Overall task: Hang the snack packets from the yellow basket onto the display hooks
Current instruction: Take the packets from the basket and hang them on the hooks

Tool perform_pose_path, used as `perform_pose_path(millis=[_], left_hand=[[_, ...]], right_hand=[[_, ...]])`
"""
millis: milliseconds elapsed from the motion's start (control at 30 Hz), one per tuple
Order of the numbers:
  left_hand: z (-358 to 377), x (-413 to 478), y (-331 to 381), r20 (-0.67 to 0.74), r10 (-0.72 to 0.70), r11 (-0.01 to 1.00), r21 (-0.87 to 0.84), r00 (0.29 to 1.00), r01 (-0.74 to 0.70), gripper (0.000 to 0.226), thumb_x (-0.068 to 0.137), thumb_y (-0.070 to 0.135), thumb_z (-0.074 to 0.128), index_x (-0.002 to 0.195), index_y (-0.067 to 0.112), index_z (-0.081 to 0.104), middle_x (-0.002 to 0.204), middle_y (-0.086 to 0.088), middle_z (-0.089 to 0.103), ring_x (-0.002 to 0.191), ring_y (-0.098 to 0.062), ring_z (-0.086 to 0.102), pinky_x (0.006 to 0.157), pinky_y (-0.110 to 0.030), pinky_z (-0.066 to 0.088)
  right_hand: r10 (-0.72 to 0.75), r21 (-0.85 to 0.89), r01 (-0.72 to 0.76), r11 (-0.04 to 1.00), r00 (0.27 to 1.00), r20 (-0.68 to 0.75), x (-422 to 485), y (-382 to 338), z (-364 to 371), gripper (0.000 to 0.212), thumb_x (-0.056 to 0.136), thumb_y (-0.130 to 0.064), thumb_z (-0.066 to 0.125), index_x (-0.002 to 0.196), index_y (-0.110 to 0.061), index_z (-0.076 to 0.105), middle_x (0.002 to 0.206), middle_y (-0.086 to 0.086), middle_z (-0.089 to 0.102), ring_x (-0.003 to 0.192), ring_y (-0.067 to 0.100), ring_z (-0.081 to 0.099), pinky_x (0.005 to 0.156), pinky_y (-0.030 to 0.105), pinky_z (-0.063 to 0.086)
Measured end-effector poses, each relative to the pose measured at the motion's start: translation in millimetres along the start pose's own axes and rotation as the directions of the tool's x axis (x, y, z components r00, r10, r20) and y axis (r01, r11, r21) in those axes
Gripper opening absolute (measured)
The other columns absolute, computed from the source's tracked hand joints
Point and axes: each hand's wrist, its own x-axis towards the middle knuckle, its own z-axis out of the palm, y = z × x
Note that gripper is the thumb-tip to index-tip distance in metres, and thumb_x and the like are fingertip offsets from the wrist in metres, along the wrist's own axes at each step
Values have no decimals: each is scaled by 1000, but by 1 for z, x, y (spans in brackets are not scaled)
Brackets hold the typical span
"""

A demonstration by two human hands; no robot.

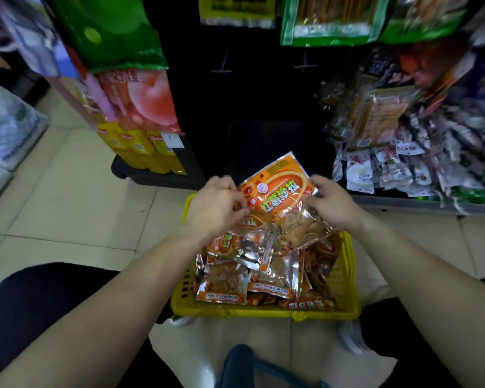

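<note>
Snack packet [278,186]: glossy orange, green lettering.

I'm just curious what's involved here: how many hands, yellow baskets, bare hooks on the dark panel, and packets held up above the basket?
hands: 2, left hand and right hand
yellow basket: 1
bare hooks: 2
orange snack packet held up: 1
total: 6
</note>
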Motion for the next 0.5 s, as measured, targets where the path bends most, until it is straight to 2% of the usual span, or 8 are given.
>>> perform_pose_path(millis=[33, 100, 167, 233, 300, 367, 400, 500], left_hand=[[-12, -2, 1, -62, 58, 998, 21, 996, -57, 16, 82, 50, 74, 87, 35, 74, 102, 9, 52, 104, -16, 46, 87, -35, 47], [-36, -2, 5, -152, 135, 991, -3, 979, -137, 12, 82, 46, 75, 84, 34, 73, 118, 8, 55, 118, -20, 44, 100, -41, 42], [-57, -2, 9, -188, 171, 976, -104, 967, -193, 10, 87, 40, 71, 84, 31, 66, 141, 7, 52, 136, -19, 38, 111, -39, 33], [-72, 0, 14, -192, 146, 951, -242, 970, -191, 12, 92, 36, 66, 83, 30, 60, 146, 9, 51, 138, -14, 41, 111, -34, 34], [-77, 3, 19, -211, 63, 926, -353, 976, -136, 13, 93, 38, 64, 84, 30, 59, 127, 10, 64, 118, -12, 59, 94, -32, 49], [-77, 4, 23, -249, -37, 907, -415, 968, -72, 13, 93, 40, 64, 85, 31, 60, 97, 12, 69, 92, -7, 66, 71, -27, 54], [-74, 5, 24, -259, -63, 895, -441, 964, -60, 13, 93, 40, 65, 85, 31, 61, 90, 13, 68, 86, -5, 65, 67, -25, 54], [-69, 6, 27, -243, -71, 855, -514, 968, -66, 11, 91, 38, 69, 85, 30, 66, 85, 14, 69, 83, -2, 66, 68, -25, 55]], right_hand=[[-20, 17, 20, 1000, 1000, -3, -4, -8, -8, 18, 93, -12, 62, 90, -31, 61, 79, -3, 69, 70, 14, 66, 65, 32, 51], [-49, 39, 49, 998, 999, -3, -15, -25, -22, 18, 95, -12, 60, 90, -29, 58, 73, -4, 70, 61, 4, 65, 55, 26, 50], [-82, 45, 81, 996, 997, 2, -24, -40, -30, 16, 98, -13, 57, 92, -27, 57, 70, -4, 69, 52, 0, 60, 52, 25, 43], [-119, 49, 119, 992, 993, -4, -32, -51, -33, 14, 99, -13, 57, 92, -25, 57, 75, 3, 69, 51, 1, 56, 57, 27, 39], [-135, 81, 136, 987, 991, -15, -38, -57, -34, 13, 99, -13, 57, 90, -22, 57, 76, 6, 67, 54, 2, 56, 58, 25, 41], [-127, 137, 129, 982, 992, -26, -39, -58, -32, 13, 99, -10, 56, 91, -20, 58, 74, 2, 67, 59, 5, 61, 59, 23, 43], [-124, 150, 127, 980, 992, -34, -37, -55, -30, 12, 99, -11, 57, 92, -20, 59, 76, 2, 69, 65, 8, 65, 63, 26, 47], [-107, 128, 114, 985, 992, -62, -28, -44, -25, 13, 99, -14, 56, 92, -24, 60, 82, 0, 72, 78, 15, 70, 72, 33, 52]])
